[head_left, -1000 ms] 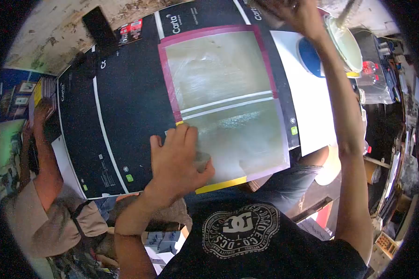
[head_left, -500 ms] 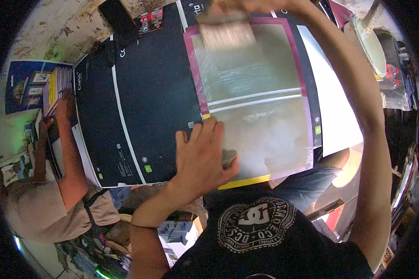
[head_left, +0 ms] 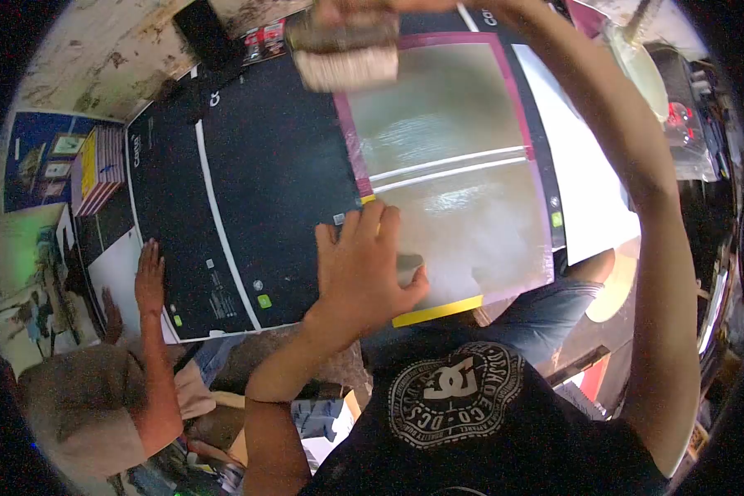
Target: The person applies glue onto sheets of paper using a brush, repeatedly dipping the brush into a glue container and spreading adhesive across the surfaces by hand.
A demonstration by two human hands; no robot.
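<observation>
At the top, my right hand [head_left: 364, 7] is closed around a wide, pale-bristled brush [head_left: 345, 66], blurred by motion. The brush is over the upper left corner of a greyish, wet-looking sheet [head_left: 446, 107] with a maroon border and a yellow strip at its lower edge. Two white strips [head_left: 455, 169] cross the middle of the sheet. My left hand [head_left: 362, 260] lies palm down on the sheet's left edge with fingers stretched out, its thumb toward the right. Beneath the sheet is a large black printed board [head_left: 264, 174] with white lines.
A co-worker's hand [head_left: 150, 277] rests on the board's left edge. Stacked books [head_left: 101, 169] stand at far left. White paper [head_left: 583, 174] lies right of the sheet. A pale bucket [head_left: 641, 78] with a stick is at upper right; a black phone-like object [head_left: 202, 37] lies at upper left.
My right hand and the brush have moved left, from the sheet's top to its upper left corner. The co-worker's hand has left the books and now rests on the board's edge.
</observation>
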